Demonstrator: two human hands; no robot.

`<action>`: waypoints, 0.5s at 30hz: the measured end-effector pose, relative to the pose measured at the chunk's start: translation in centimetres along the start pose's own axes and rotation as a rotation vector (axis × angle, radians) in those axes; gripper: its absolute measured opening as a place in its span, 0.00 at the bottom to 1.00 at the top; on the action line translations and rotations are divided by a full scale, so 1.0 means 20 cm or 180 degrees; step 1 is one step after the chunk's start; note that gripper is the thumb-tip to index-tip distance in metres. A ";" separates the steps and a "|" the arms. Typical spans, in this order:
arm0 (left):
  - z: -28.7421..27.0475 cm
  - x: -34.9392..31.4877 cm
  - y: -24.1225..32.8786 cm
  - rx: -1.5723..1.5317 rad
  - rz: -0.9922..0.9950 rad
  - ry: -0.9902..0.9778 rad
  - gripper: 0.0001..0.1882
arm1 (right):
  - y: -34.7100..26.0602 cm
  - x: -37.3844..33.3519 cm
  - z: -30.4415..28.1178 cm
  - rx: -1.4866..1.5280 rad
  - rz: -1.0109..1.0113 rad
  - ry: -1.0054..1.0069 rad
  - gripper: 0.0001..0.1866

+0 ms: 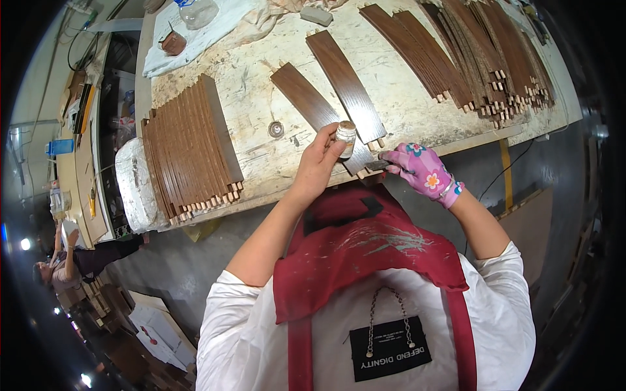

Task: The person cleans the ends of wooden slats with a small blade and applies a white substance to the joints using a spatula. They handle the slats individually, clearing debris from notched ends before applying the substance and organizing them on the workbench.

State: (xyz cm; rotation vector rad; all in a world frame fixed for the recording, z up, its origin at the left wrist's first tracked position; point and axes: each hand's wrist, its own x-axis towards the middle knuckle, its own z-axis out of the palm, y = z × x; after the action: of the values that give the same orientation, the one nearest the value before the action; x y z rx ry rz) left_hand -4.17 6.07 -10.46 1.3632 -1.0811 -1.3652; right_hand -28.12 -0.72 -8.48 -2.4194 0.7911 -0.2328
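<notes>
My bare left hand (321,156) is closed around a small white bottle (345,138) with brown stains at its mouth. It hovers over a brown wooden slat (303,96) with wooden dowels at its near end, by the table's front edge. My right hand (420,171), in a pink flowered glove, grips a small dark flat-bladed tool (377,165) just above that slat's dowel end. The fingers partly hide the tool, so its exact kind is unclear. A second brown slat (345,85) lies alongside, farther right, light glinting off its face.
A row of doweled slats (189,153) stands on edge at the table's left, beside a white wrapped bundle (138,182). More slats (482,52) are heaped far right. At the back are a grey block (316,15), a brown-stained cup (173,43) and a clear jug (197,13). Another person (81,260) is at far left.
</notes>
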 end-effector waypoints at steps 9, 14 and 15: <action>-0.01 0.00 0.01 0.0079 -0.0012 -0.0015 0.20 | -0.05 -0.09 -0.02 0.0257 0.0330 0.0391 0.14; -0.01 0.02 -0.01 0.0062 0.0004 -0.0087 0.19 | -0.09 -0.06 0.03 0.0098 0.0413 0.0255 0.13; -0.01 0.02 0.00 0.0071 0.0018 -0.0088 0.19 | -0.11 -0.07 0.02 0.0006 0.0546 0.0119 0.13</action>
State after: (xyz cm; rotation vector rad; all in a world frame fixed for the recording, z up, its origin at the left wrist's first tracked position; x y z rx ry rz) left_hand -3.89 5.78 -10.63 1.3599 -1.1209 -1.3752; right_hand -27.96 1.71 -7.60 -2.3354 1.0086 -0.2115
